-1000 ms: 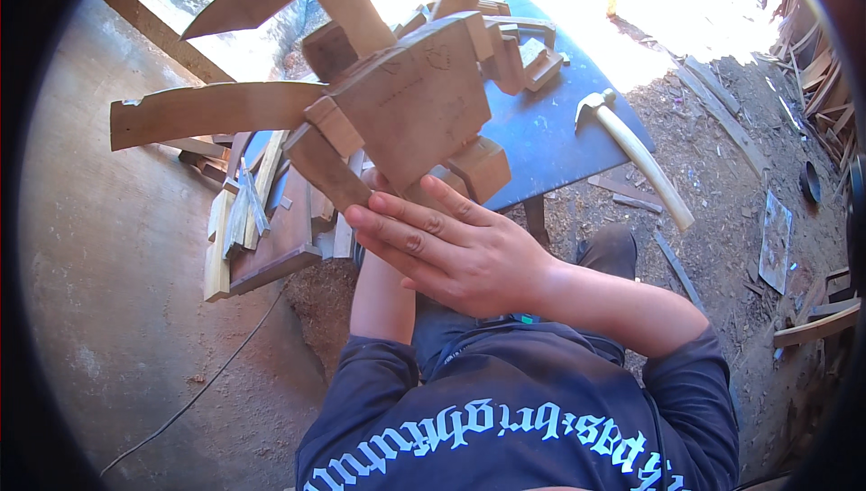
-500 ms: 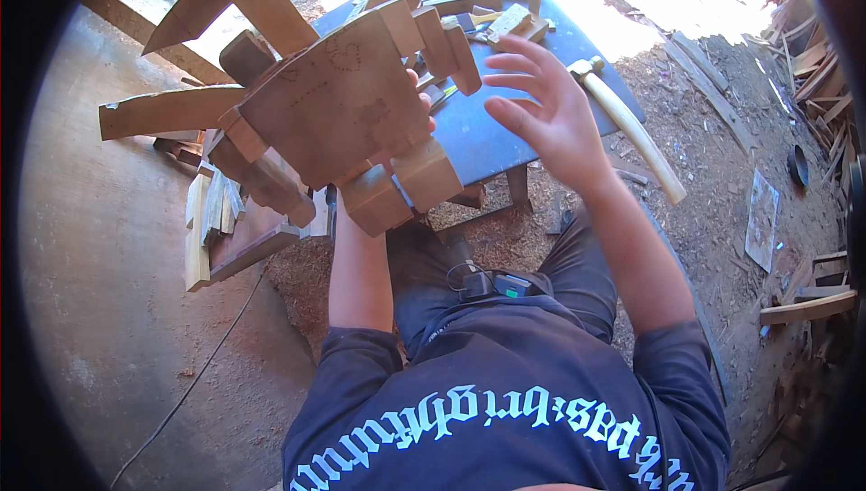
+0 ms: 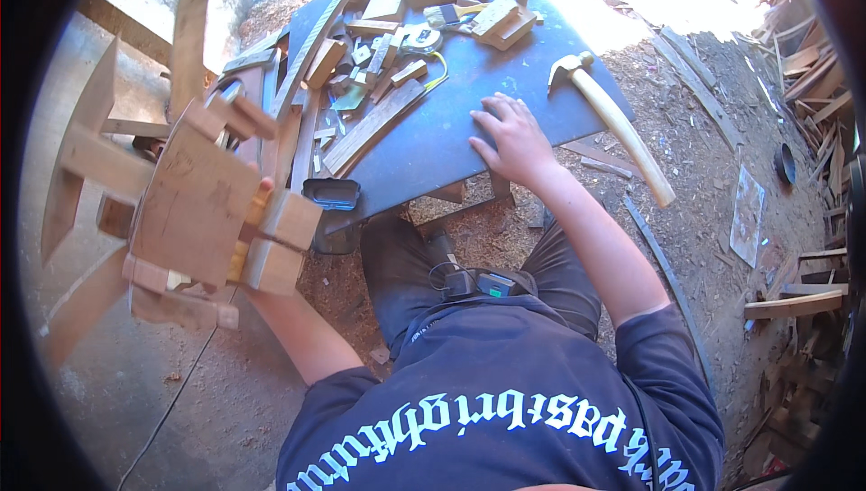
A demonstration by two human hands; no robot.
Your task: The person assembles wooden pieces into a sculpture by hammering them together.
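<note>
My left hand (image 3: 267, 184) grips a wooden assembly (image 3: 191, 202) out to the left, beyond the table's edge. This piece has a flat squarish panel, stubby blocks around it and long curved slats fanning out at its far side. Most of that hand is hidden behind the wood; a fingertip shows beside the blocks. My right hand (image 3: 514, 137) is at the near edge of the dark blue table (image 3: 487, 76), palm down, fingers spread and holding nothing. Right of it lies a hammer (image 3: 622, 134) with a pale wooden handle that juts past the table edge.
On the table lie a tape measure (image 3: 422, 39), a paintbrush (image 3: 448, 14), stacked wood blocks (image 3: 503, 22), a long wood strip (image 3: 374, 128) and several offcuts. A small black tray (image 3: 331, 193) sits at the near left corner. Scrap wood (image 3: 816, 67) is heaped at far right.
The wooden assembly has swung left and down in my left hand, uncovering the table's left side. My right hand has come down from the air to the table edge.
</note>
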